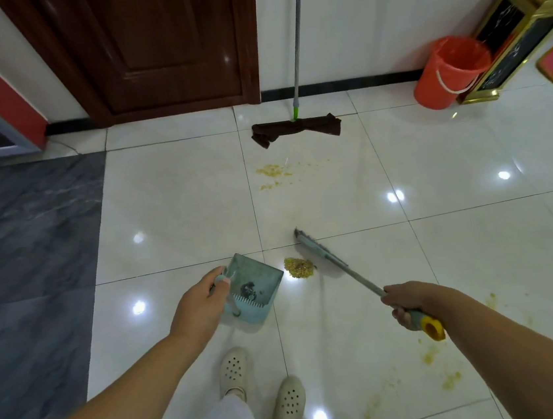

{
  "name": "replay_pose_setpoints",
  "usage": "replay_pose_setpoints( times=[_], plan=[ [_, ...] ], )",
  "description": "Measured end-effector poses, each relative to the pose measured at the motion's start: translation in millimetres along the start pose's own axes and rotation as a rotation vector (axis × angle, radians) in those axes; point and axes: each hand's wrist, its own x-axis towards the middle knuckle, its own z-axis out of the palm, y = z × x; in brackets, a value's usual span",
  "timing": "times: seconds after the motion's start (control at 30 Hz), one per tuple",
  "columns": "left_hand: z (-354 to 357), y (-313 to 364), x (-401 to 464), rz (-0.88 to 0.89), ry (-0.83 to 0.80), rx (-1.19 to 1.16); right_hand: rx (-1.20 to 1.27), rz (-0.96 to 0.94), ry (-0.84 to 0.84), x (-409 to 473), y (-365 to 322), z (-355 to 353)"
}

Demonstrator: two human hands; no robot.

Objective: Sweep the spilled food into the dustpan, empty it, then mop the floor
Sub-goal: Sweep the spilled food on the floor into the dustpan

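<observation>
Glossy tile floor (pixel 181 203); left fingers (pixel 219 283) grip plastic dustpan (pixel 254 287), right fingers (pixel 403 317) clasp broom (pixel 325 255).

The mop (pixel 296 127) handle runs off the top edge; the dark clump in the dustpan (pixel 255 285) is unidentifiable.

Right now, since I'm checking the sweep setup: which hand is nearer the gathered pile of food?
Left. The left hand holds the dustpan just left of the pile. The right hand grips the broom handle farther back, to the pile's right.
</observation>
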Motion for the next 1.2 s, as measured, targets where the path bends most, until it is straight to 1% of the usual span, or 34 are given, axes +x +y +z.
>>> replay_pose_setpoints(
  times=[0.2,0.33,0.4,0.53,0.63,0.77,0.87,0.93,1.07,1.2],
  plan=[
    [-5,-2,-3,-0.002,-0.047,0.056,0.318,0.057,-0.157,0,3,57],
    [-12,0,-4,0.026,-0.069,0.177,0.443,0.054,-0.179,-8,-1,63],
    [-18,2,-4,0.033,-0.078,0.260,0.457,0.047,-0.169,-13,-4,57],
    [-25,4,-3,0.081,-0.102,0.400,0.400,0.014,-0.113,-18,-7,46],
    [-24,4,1,0.101,-0.102,0.410,0.295,-0.031,-0.054,-12,-13,44],
    [-15,3,14,0.104,-0.108,0.386,0.155,-0.038,0.013,3,-24,50],
    [-5,4,24,0.155,-0.145,0.477,0.065,-0.045,0.038,14,-25,62],
    [1,6,30,0.202,-0.164,0.551,0.039,-0.035,0.034,19,-23,71],
    [9,9,42,0.218,-0.143,0.653,0.004,-0.030,-0.008,26,-13,85],
    [8,9,41,0.237,-0.142,0.680,-0.032,-0.024,-0.066,26,2,88]
  ],
)
